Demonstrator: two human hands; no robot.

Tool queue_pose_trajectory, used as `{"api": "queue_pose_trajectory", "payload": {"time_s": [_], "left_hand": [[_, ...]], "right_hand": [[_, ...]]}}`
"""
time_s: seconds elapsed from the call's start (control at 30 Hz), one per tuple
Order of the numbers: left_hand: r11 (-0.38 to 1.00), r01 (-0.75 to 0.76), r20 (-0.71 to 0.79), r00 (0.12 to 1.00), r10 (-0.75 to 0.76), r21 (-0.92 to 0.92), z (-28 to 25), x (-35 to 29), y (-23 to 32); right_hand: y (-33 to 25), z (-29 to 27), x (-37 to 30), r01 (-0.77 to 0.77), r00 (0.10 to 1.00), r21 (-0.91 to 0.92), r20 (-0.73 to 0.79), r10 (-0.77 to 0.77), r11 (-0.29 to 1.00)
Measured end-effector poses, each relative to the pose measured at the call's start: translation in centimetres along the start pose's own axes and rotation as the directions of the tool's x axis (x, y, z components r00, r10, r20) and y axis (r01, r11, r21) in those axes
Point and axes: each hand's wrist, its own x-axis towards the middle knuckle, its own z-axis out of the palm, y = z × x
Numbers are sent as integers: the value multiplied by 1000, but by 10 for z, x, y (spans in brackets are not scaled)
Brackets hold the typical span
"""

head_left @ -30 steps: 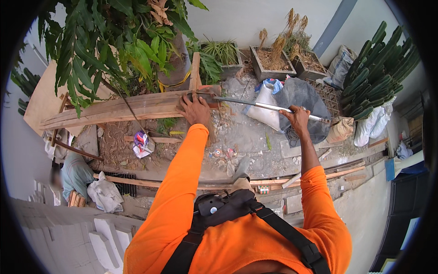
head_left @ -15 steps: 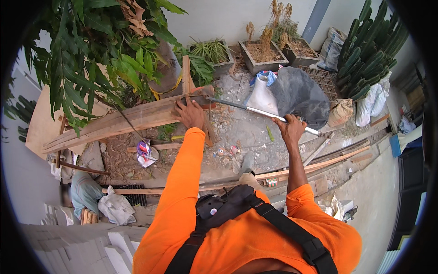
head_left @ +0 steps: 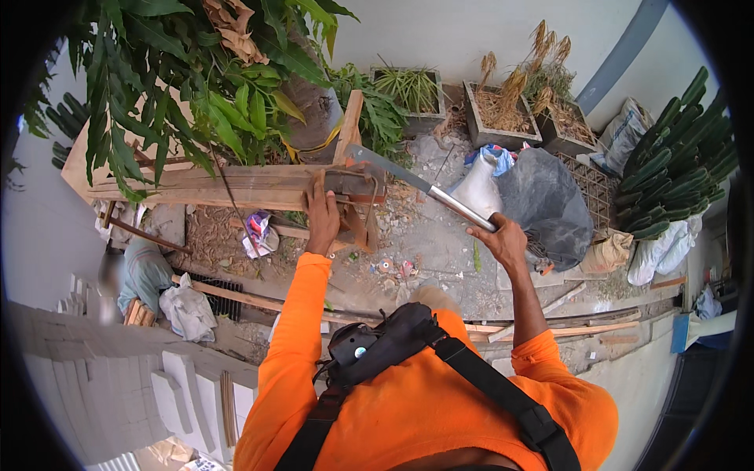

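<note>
My right hand is closed around the silver tube handle of a machete, held to the right of some wooden planks. Its flat grey blade slants up and left, with the tip in front of an upright wood post. My left hand lies with its fingers stretched out on the right end of the long planks, just left of the blade. Beneath that end, a brown piece of wood hangs down. Whether the blade touches the wood cannot be made out.
Leafy branches hang over the planks' left part. Planters line the back wall, with a cactus at right. A dark sheet covers sacks. Rubble and a crumpled wrapper lie on the ground; long wood strips cross nearer me.
The machete now slants more steeply, its blade shown broader and apart from the plank end. My left hand's fingers have straightened on the wood. The whole view has turned slightly.
</note>
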Motion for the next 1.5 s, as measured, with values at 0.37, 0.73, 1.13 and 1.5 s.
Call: {"api": "queue_pose_trajectory", "payload": {"time_s": [0.37, 0.73, 1.13, 1.5], "left_hand": [[995, -2, -40, 999, -2, -95, -15, -7, 8], [906, 118, -4, 991, -131, -406, -50, 35, 16], [882, 378, 114, 926, -361, -280, -53, 72, 17], [983, 180, 107, 977, -184, 46, -41, 64, 9]], "right_hand": [[-134, 109, 77, 479, 793, 317, 244, -558, 819], [-189, 49, 124, 704, 630, 445, -32, -776, 553], [-160, 96, 146, 420, 876, 314, 106, -471, 851], [-153, 114, 146, 193, 929, 241, 267, -256, 951]]}}
